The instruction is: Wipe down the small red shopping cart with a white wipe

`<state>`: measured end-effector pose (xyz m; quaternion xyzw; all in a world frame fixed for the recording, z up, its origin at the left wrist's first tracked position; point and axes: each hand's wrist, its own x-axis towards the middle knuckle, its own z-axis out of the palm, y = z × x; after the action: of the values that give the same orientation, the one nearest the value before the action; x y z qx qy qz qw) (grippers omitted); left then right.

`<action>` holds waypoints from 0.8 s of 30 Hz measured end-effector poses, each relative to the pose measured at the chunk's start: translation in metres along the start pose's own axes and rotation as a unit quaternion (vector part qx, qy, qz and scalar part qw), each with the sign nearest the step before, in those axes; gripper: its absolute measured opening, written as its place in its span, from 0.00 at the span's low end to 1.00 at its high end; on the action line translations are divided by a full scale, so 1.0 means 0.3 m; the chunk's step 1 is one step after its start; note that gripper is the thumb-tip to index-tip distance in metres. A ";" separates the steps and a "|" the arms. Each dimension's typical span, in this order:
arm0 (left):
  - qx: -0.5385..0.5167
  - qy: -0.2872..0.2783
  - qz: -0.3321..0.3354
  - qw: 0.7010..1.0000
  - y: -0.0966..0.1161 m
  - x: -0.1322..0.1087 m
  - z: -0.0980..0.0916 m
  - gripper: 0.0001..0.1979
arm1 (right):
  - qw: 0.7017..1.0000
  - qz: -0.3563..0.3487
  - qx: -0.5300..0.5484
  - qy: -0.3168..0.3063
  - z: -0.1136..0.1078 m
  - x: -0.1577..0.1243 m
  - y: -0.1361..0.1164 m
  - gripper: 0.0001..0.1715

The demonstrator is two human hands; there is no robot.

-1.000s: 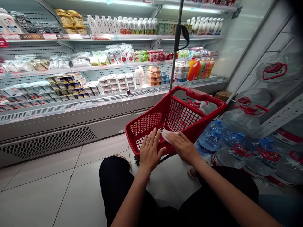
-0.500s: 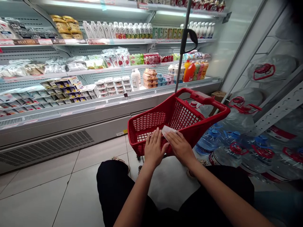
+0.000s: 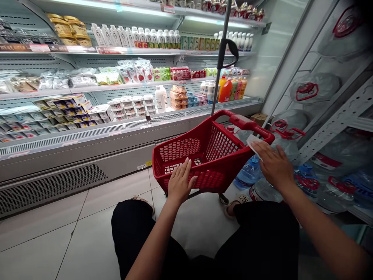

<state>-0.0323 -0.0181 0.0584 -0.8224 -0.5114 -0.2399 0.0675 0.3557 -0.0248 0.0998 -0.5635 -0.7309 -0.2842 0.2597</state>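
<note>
A red plastic shopping cart (image 3: 230, 163) with perforated basket walls stands in front of my knees. My left hand (image 3: 180, 182) lies on its near rim, fingers stretched out, with nothing in it. Farther right, my right hand (image 3: 275, 165) presses a white wipe (image 3: 253, 141) against the side of the cart just below the handle (image 3: 244, 121). Part of the wipe is hidden beneath the fingers. A grey pole with a black grip (image 3: 220, 54) rises behind the cart.
A refrigerated display case (image 3: 116, 136) with yogurt cups, bottles and packs runs along the back. To the right, large water bottles (image 3: 250, 173) with red and blue handles stand by a white perforated rack (image 3: 329, 130). Pale tiles (image 3: 96, 241) cover the floor.
My right hand has slid the wipe right along the cart's upper side, from near the middle to below the handle. My left hand stays on the near rim. The view has shifted slightly right.
</note>
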 end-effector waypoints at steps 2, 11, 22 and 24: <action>0.002 0.008 -0.033 0.999 0.037 0.024 0.016 0.34 | 1.000 -0.011 0.011 -0.005 0.017 0.008 -0.042 0.41; -0.033 0.010 0.056 0.998 0.171 0.102 0.091 0.34 | 0.982 -0.144 0.105 -0.058 0.131 0.049 -0.376 0.43; -0.048 0.004 0.102 0.994 0.074 0.071 0.068 0.33 | 1.000 -0.031 -0.005 -0.005 0.021 0.087 0.052 0.35; -0.049 0.010 0.086 0.995 0.054 0.077 0.068 0.33 | 0.999 -0.036 0.011 -0.001 0.013 0.083 -0.006 0.36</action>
<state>-0.0033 0.0002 0.0534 -0.8633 -0.4254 -0.2664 0.0525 0.3482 -0.0057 0.1143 -0.5340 -0.7540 -0.2853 0.2547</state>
